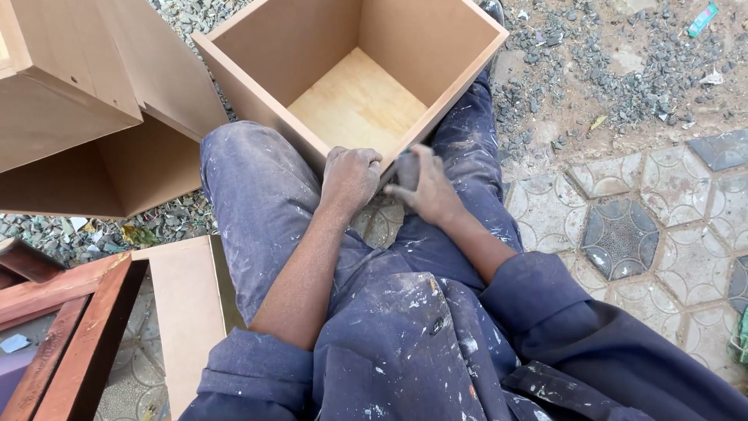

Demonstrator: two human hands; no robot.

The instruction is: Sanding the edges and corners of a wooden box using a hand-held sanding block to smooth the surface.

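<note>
Now | open wooden box (354,93) (between the knees) gripped at near corner by left hand (351,178) | right hand (425,187) blurred, fingers seemingly spread against corner

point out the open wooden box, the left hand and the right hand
open wooden box (257,101), head view, near left wall
left hand (351,175), head view, back of hand
right hand (427,187), head view, back of hand

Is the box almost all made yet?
Partly. The open brown fibreboard box between the person's knees already has its side walls and pale plywood bottom joined. Right now the left hand is closed at the box's near corner, and the blurred right hand is beside it. A loose flat fibreboard panel lies unused on the ground. Whether anything more gets added, I cannot tell.
</note>
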